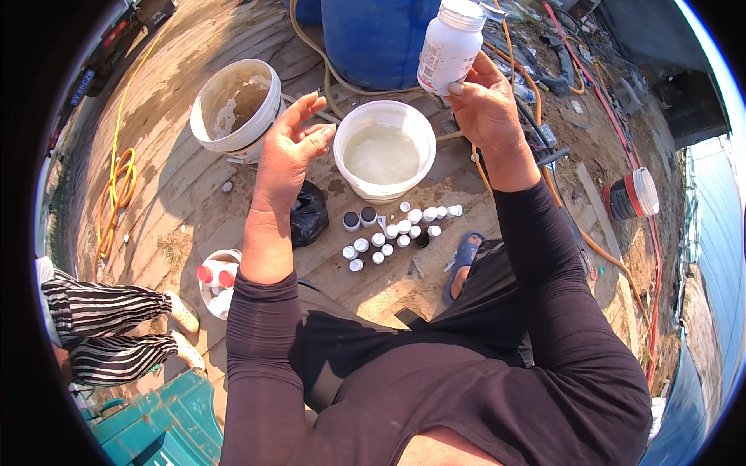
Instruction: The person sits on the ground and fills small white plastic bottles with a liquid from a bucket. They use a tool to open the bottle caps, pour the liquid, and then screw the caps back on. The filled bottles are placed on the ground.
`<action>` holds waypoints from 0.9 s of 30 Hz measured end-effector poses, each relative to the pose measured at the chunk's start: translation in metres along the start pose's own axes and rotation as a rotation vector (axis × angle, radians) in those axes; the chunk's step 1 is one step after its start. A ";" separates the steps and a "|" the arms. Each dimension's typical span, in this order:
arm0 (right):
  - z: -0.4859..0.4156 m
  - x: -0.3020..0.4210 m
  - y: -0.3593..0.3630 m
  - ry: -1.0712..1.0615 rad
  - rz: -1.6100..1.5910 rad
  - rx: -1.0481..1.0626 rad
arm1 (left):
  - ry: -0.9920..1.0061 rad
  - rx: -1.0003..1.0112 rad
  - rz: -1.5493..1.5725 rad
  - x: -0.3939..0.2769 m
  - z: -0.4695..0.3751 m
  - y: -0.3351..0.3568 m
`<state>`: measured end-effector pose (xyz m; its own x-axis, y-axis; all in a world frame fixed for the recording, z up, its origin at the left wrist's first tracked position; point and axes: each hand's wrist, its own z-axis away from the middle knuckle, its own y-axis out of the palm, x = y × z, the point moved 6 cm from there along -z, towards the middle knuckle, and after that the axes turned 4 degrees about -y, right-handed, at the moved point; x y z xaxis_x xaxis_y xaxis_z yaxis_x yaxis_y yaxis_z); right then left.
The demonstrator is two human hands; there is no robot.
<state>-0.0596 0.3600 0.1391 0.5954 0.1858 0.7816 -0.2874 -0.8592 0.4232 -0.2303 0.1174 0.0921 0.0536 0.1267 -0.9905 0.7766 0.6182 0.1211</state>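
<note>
My right hand holds a white plastic bottle upright by its lower part, up in front of the blue barrel; its mouth looks sealed or capped in white. My left hand is raised between two buckets, fingers apart and holding nothing. To its right stands a white bucket with cloudy pale liquid in it. Left of the hand, a larger white bucket with residue inside tilts slightly. Below the liquid stand several small white-capped bottles and two dark-capped bottles on the paving.
A blue barrel stands behind. A black plastic bag and a tub of red-capped bottles lie left. Another person in striped trousers stands at left, near a teal plastic crate. Orange hoses and a red-black bucket are right.
</note>
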 end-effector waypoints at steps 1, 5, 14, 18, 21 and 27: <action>0.008 -0.009 0.004 0.049 -0.046 0.020 | 0.008 0.010 -0.004 0.003 -0.001 0.007; 0.027 -0.044 0.019 0.155 -0.058 0.034 | 0.069 0.064 -0.176 0.007 0.000 0.028; 0.051 -0.074 0.049 0.255 -0.157 0.187 | 0.152 0.141 -0.123 0.007 0.004 0.052; 0.056 -0.081 0.056 0.300 -0.148 0.205 | 0.120 0.108 -0.145 0.009 0.007 0.051; 0.055 -0.080 0.053 0.298 -0.039 0.181 | 0.129 0.059 -0.093 0.007 0.012 0.048; 0.037 -0.047 0.032 0.111 0.167 -0.047 | 0.029 0.035 -0.173 0.008 0.012 0.042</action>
<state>-0.0691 0.3059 0.0987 0.4508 0.0966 0.8874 -0.4112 -0.8598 0.3026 -0.1903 0.1349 0.0889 -0.1008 0.0433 -0.9940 0.7939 0.6057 -0.0541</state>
